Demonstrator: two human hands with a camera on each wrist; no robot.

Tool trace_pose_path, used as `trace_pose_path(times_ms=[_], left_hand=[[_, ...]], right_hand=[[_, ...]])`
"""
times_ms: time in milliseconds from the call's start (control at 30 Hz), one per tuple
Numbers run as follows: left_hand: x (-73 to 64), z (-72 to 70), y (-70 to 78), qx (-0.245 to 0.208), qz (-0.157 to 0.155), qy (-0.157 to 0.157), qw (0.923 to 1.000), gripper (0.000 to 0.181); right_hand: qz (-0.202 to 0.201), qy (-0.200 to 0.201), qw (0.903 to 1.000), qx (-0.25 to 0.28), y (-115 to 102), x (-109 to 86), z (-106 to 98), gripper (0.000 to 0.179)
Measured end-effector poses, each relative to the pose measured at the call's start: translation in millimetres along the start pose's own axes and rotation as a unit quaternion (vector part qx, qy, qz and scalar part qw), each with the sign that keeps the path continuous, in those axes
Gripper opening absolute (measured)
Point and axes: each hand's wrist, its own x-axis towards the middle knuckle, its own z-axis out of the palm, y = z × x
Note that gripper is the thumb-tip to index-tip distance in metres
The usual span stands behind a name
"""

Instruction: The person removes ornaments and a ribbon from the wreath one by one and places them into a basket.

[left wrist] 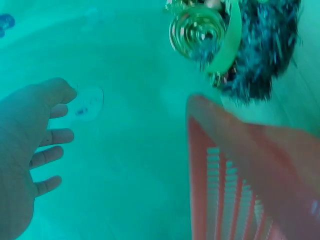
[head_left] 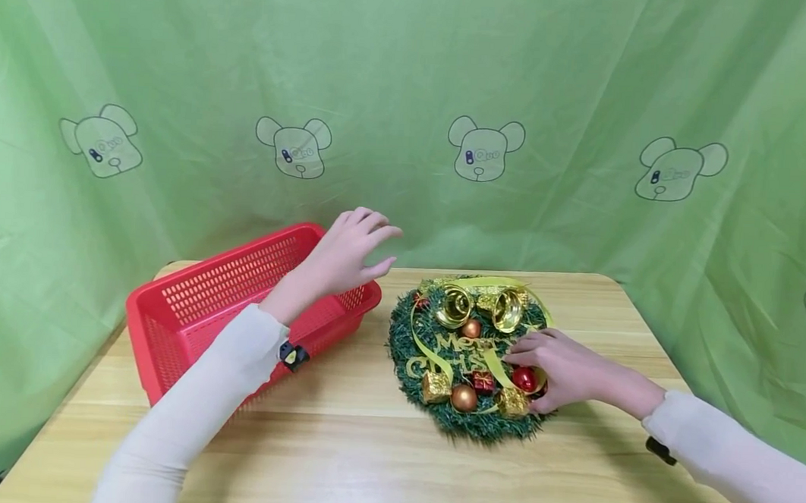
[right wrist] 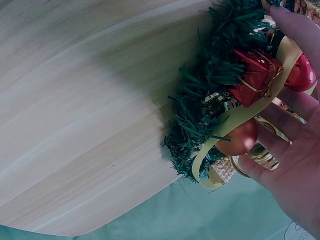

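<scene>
A green tinsel Christmas wreath lies flat on the table. Two gold bells, small wrapped gift boxes, copper and red balls, a yellow ribbon and gold "Merry Christmas" lettering decorate it. My right hand reaches over the wreath's right side, fingers spread around the red ball, thumb near the outer edge. In the right wrist view its fingers reach fairly straight among the ornaments, partly hidden. Raised above the red basket, my left hand has loosely bent fingers with nothing between them.
The slotted plastic basket stands angled on the left of the wooden table, apart from the wreath. A green curtain with bear-head drawings hangs behind and at both sides. Dark devices sit on the wrists.
</scene>
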Motion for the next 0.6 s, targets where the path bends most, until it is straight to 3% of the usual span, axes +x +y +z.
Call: trace_pose_path(times_ms=[200, 400, 600], left_hand=[[0.7, 10.0, 24.1, -0.014, 0.044, 0.011, 0.9989, 0.038], [-2.1, 30.9, 51.8, -0.035, 0.091, 0.024, 0.9950, 0.034], [-8.5, 53.0, 83.7, -0.040, 0.142, 0.007, 0.9890, 0.034]], right_hand=[[0.000, -0.001, 1.0000, 0.002, 0, 0.7, -2, 0.074], [-0.002, 0.001, 1.0000, 0.001, -1, 1.1, -2, 0.074], [-0.001, -0.002, 1.0000, -0.002, -1, 1.4, -2, 0.075]])
